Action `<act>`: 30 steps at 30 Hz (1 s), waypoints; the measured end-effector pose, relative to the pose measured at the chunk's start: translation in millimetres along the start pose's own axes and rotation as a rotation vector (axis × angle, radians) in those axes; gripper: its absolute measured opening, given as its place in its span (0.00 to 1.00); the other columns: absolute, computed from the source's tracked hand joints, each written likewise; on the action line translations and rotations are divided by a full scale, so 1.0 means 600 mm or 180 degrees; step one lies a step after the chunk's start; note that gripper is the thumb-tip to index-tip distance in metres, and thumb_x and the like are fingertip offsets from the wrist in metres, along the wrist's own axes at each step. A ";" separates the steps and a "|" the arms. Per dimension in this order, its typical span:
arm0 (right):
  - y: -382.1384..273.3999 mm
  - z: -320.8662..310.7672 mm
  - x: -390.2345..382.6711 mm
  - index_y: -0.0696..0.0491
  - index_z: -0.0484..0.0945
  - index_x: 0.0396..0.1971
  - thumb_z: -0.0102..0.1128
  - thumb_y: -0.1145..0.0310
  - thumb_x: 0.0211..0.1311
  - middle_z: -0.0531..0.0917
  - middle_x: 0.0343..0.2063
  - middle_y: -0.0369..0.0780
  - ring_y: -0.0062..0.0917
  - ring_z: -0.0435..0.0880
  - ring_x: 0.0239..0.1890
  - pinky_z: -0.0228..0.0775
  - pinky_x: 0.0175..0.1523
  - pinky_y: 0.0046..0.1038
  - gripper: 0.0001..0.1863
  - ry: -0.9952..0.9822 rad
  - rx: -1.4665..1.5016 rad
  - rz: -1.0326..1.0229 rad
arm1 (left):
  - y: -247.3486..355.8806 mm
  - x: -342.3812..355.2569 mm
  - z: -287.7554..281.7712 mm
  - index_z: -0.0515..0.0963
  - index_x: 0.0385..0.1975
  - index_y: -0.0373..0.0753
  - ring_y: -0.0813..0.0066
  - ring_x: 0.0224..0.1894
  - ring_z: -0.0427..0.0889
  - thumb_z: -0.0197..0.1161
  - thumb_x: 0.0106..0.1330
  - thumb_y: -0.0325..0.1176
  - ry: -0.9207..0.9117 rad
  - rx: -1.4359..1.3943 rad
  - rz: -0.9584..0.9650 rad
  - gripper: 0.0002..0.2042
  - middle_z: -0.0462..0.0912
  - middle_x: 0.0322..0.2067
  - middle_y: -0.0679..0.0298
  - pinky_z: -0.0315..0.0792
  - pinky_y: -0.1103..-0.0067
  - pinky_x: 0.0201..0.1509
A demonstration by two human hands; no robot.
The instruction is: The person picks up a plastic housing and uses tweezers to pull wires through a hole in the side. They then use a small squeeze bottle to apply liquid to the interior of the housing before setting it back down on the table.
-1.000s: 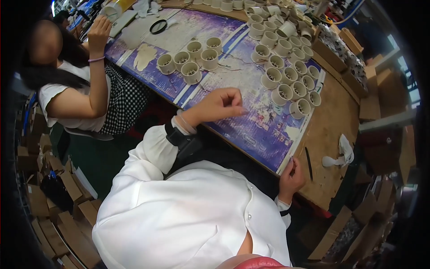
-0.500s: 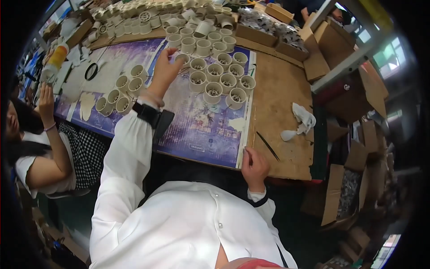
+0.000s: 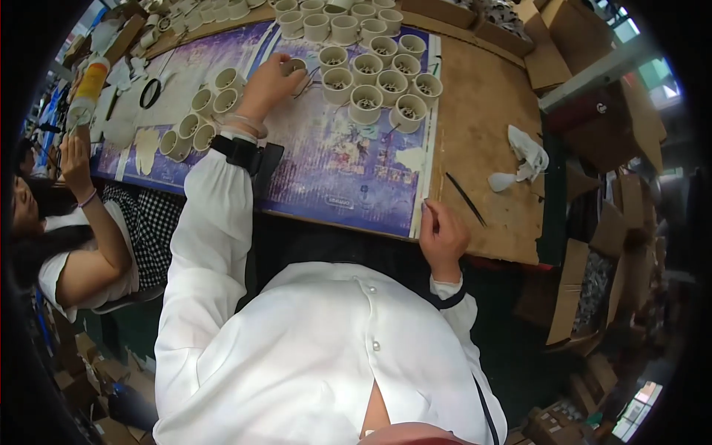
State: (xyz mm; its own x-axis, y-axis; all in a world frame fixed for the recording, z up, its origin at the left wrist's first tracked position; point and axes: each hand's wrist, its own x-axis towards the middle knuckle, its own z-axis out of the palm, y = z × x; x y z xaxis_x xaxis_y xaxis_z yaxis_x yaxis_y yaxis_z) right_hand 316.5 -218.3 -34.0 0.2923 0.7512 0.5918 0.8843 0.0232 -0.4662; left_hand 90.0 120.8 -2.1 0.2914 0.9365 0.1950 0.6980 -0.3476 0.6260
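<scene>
My left hand (image 3: 268,87) reaches far across the purple patterned mat (image 3: 334,159) and closes around a small white cup (image 3: 295,67) at the edge of a cluster of white cups (image 3: 371,74). A black watch sits on that wrist. My right hand (image 3: 443,236) rests on the near edge of the wooden table (image 3: 486,141), fingers curled at the mat's corner, holding nothing that I can see. A thin dark stick (image 3: 466,199) lies just beyond it.
A second group of white cups (image 3: 196,119) lies at the left. Crumpled white cloth (image 3: 523,156) sits on the table's right. A person in a checked top (image 3: 81,222) sits at my left, one hand raised. Cardboard boxes (image 3: 593,237) stack at the right.
The view has swung so the table sits higher and more centred. My left hand has stretched from the mat's middle out to the cup cluster. My right hand stays at the table edge.
</scene>
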 end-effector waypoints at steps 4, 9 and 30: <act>0.001 -0.006 -0.004 0.54 0.81 0.34 0.62 0.74 0.57 0.79 0.21 0.42 0.32 0.77 0.21 0.66 0.27 0.29 0.05 -0.0171 0.0105 0.0158 | 0.019 -0.037 0.000 0.70 0.54 0.34 0.57 0.44 0.82 0.66 0.55 0.52 0.0013 0.0370 0.0308 0.33 0.81 0.46 0.50 0.74 0.71 0.48; -0.016 -0.029 0.010 0.55 0.81 0.36 0.62 0.75 0.58 0.78 0.20 0.40 0.27 0.76 0.20 0.65 0.27 0.26 0.06 -0.0583 0.0188 0.0218 | 0.040 -0.064 -0.017 0.70 0.54 0.35 0.64 0.46 0.81 0.67 0.57 0.47 0.0188 0.0399 0.0034 0.29 0.80 0.47 0.54 0.75 0.73 0.47; -0.178 0.152 0.186 0.58 0.57 0.64 0.60 0.73 0.62 0.71 0.57 0.45 0.26 0.73 0.58 0.71 0.57 0.27 0.32 -0.1893 0.4194 0.0830 | 0.070 -0.208 -0.069 0.60 0.62 0.37 0.69 0.59 0.71 0.58 0.63 0.23 -0.0842 -0.3555 0.0793 0.26 0.70 0.58 0.59 0.65 0.73 0.64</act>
State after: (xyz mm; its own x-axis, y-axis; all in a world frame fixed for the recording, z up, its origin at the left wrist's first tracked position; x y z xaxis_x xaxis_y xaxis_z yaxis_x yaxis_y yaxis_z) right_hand 221.7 -76.6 22.0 -0.0901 0.9759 0.1987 -0.2282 0.1740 -0.9580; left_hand 56.2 -8.6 31.1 0.5576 0.7638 0.3251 -0.3205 -0.1632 0.9331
